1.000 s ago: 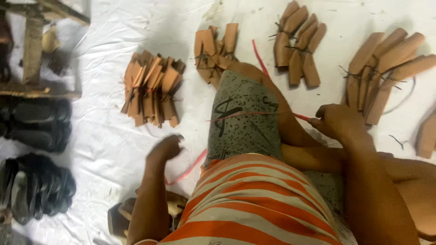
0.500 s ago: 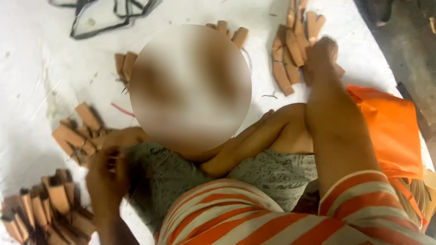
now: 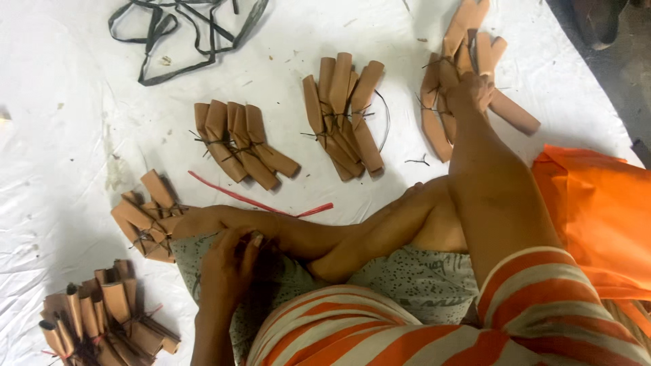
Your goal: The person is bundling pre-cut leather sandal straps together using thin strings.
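Right hand (image 3: 469,91): arm stretched far forward, grip closed on the far right bundle (image 3: 468,74) of tan folded strips, fingers curled over its middle
Far right bundle: lies on the white sheet (image 3: 68,129) at the top right, strips fanned out and tied with dark thread
Left hand (image 3: 230,268): low by the knee, fingers bent inward against the speckled cloth (image 3: 420,285) on the lap; whether the grip holds anything cannot be told
Nearest to left hand: a tied bundle (image 3: 146,217) just beside the knee, another (image 3: 102,318) at the bottom left corner
Middle of sheet: two more bundles (image 3: 241,142) (image 3: 346,115), well apart from both hands
Red strip (image 3: 258,202): lies flat between the knee and the middle bundles
Dark straps (image 3: 183,30): tangled at the top left
Orange cloth (image 3: 597,217): at the right edge
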